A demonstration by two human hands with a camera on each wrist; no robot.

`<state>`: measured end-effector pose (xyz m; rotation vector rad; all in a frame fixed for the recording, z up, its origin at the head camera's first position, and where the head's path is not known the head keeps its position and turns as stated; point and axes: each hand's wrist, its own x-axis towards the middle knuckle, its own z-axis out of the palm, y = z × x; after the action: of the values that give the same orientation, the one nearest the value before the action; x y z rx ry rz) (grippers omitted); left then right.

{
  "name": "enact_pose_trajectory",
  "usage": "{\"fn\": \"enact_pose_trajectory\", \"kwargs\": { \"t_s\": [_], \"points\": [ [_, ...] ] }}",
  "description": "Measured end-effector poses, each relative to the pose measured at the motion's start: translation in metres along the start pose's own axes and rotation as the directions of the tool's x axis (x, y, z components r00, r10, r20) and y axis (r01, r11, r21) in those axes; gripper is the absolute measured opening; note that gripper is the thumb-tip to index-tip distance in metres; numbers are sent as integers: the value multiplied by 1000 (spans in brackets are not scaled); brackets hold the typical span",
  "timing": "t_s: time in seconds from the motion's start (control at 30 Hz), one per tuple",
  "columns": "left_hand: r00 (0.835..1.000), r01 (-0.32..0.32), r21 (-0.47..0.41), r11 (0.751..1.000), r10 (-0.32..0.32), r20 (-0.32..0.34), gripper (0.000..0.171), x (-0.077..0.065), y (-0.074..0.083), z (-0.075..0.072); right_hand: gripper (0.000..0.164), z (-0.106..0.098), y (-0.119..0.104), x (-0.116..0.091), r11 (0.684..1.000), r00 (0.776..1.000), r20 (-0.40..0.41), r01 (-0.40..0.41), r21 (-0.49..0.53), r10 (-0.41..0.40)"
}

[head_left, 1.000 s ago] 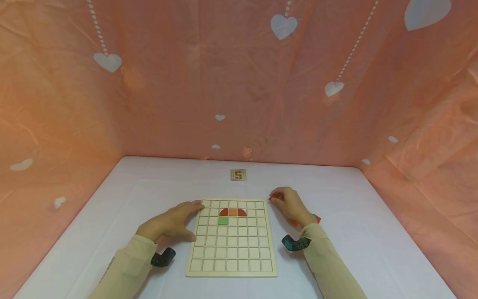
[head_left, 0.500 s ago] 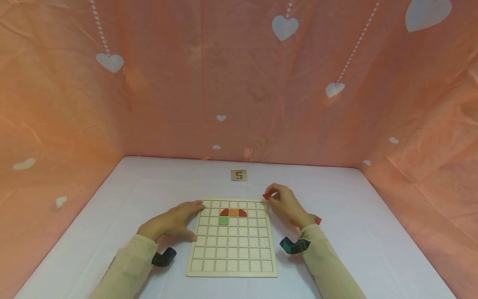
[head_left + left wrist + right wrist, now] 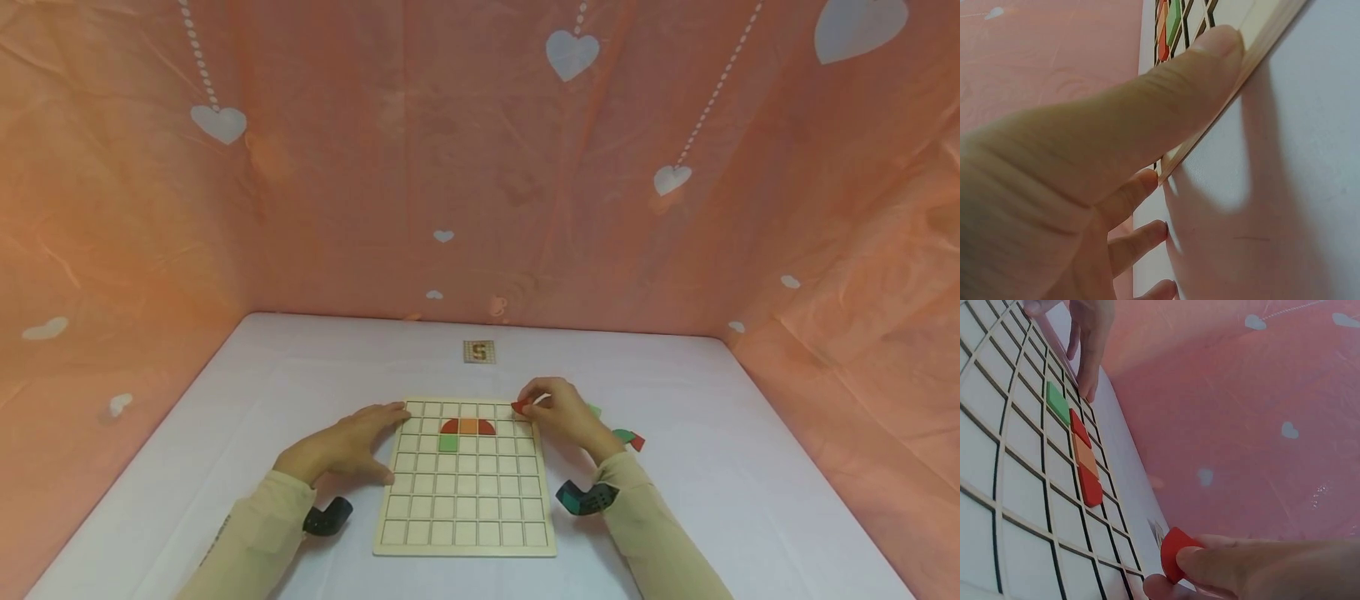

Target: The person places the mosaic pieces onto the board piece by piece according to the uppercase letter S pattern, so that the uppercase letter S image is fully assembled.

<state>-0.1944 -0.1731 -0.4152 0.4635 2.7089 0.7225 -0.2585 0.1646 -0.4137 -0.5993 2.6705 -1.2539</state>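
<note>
Your right hand point(image 3: 567, 418) pinches a red piece point(image 3: 1172, 555) at the near-side far corner of the grid board point(image 3: 467, 483), which lies between your hands, long axis running away from you. Your left hand point(image 3: 341, 446), spread, touches the opposite edge. The orange piece point(image 3: 468, 426) sits leftward of your pinch.

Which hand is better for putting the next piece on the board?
Probably the right hand: it pinches a red piece near the far right corner of the board, while the left hand touches its left edge.
</note>
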Motion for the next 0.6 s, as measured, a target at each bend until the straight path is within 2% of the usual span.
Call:
{"fn": "enact_pose_trajectory", "kwargs": {
  "t_s": [0.23, 0.43, 0.6],
  "points": [
    [1000, -16, 4, 1000, 16, 1, 92, 2, -2, 0, 7, 3, -4, -1, 995, 996, 13, 91, -48, -90],
    [1000, -19, -3, 1000, 19, 2, 92, 2, -3, 0, 9, 8, -8, 0, 987, 987, 26, 155, 40, -156],
    [1000, -18, 5, 1000, 18, 1, 93, 1, -3, 0, 10, 15, -13, 0, 976, 981, 48, 179, 122, -186]
  ]
}}
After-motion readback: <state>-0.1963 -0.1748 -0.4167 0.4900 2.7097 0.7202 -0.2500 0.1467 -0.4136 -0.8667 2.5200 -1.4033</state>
